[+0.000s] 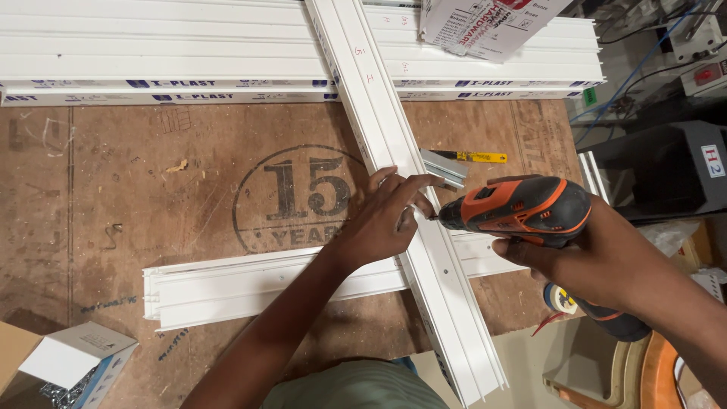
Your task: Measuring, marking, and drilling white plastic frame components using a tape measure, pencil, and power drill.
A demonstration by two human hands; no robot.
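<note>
Left hand laid on the long white plastic strip, fingers bunched at its right edge and pinching something too small to make out, right at the tip of the drill. Right hand wrapped tight around the grip of an orange and black cordless drill, held sideways with the nose pointing left, touching the strip's edge beside the left fingertips. Long strip running at a slant from the top centre down to the bottom right, crossing over a second white strip lying nearly level on the brown plywood tabletop. Stack of similar white strips lined up along the far edge of the tabletop, under the slanted one. Yellow-handled knife and a short grey metal piece just beyond the drill, beside the strip. Open box of screws at the near left corner. Round roll of tape below the right wrist.
</note>
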